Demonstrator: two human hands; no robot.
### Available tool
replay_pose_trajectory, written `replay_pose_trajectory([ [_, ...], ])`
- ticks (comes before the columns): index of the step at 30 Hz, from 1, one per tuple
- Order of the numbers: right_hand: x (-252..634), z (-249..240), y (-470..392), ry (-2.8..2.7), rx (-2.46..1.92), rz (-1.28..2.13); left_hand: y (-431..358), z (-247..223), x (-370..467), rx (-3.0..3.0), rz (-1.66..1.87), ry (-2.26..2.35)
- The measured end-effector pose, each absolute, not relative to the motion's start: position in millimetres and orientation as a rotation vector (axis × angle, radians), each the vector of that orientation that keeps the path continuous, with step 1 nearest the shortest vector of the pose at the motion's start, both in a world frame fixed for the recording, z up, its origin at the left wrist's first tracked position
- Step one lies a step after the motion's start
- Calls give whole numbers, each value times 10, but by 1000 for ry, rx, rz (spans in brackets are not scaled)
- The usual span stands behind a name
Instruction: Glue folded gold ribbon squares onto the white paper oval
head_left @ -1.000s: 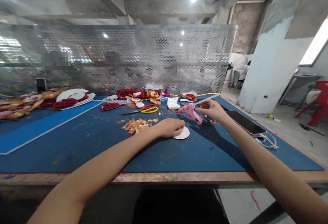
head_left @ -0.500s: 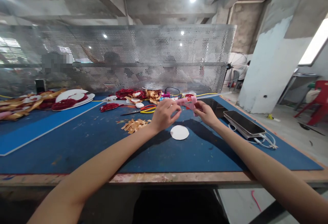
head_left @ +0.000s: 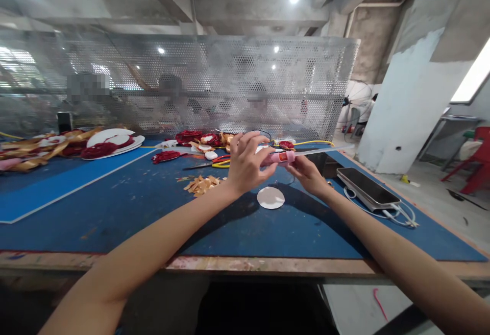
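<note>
A pink glue gun (head_left: 282, 158) is held above the table between my two hands. From its back end a long translucent glue stick (head_left: 323, 150) sticks out to the right. My right hand (head_left: 308, 174) is closed round the handle, which is mostly hidden. My left hand (head_left: 248, 164) has its thumb and index finger at the front end of the gun, with the other fingers raised and curved; the nozzle is hidden behind it. Below the hands, a white round disc (head_left: 271, 198) lies flat on the blue mat.
Tan scraps (head_left: 202, 185) are piled left of the disc, with yellow-and-red-handled pliers (head_left: 220, 163) behind them. Red and gold fabric pieces (head_left: 191, 137) line the back, before a perforated metal screen (head_left: 229, 79). On the right lies a phone (head_left: 367, 187) with white cables.
The glue gun has turned, and its long glue stick now shows pointing right. My left hand has shifted right to its front end, fingers lifted. The view has moved slightly.
</note>
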State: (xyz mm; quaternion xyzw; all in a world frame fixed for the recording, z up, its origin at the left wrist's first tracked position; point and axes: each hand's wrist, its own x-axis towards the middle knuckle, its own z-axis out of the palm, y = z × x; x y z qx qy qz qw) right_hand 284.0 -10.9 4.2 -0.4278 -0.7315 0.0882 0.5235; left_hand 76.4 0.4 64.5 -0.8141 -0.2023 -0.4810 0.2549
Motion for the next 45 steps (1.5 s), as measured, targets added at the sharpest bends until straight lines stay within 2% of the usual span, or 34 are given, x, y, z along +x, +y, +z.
replay_pose_trajectory([
  [15, 2732, 149, -229, -1847, -805, 129, -174, 592, 806, -2153, -1204, -474],
  [25, 2779, 199, -280, -1921, -795, -321, -150, 564, 833, -2006, -1203, -405],
  [45, 2807, 241, -304, -1829, -853, -795, -119, 529, 832, -2001, -1218, -385],
])
